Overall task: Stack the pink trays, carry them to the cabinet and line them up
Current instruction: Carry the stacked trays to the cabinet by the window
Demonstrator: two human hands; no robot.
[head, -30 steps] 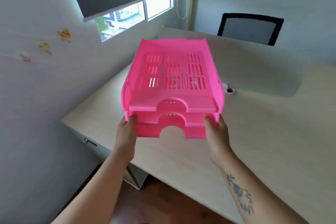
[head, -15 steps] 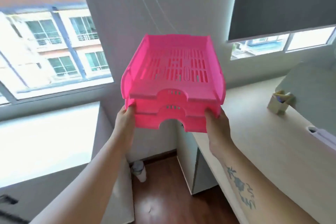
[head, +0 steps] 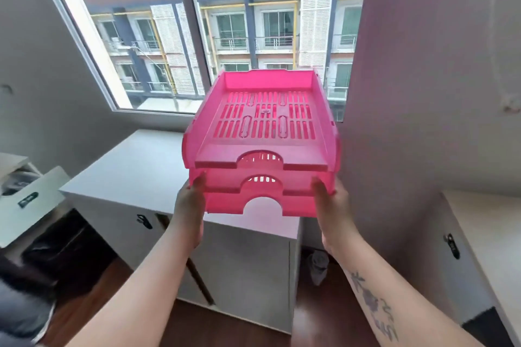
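Note:
A stack of pink slotted trays [head: 262,132], three layers showing at the front, is held level in the air in front of me. My left hand [head: 189,205] grips the stack's front left corner and my right hand [head: 334,208] grips the front right corner. Below and just beyond the stack stands a low white cabinet [head: 135,175] under the window, its flat top bare on the left side. The stack hides the cabinet top's right part.
A large window [head: 180,36] fills the wall behind the cabinet. A beige desk [head: 490,222] with a side cabinet stands at the right. At the left is an open white drawer unit [head: 25,200]. A small bin [head: 318,266] sits on the dark wooden floor.
My view has swung left from the desk to the window and the white cabinet. Both hands keep the same hold on the pink stack, now over the cabinet.

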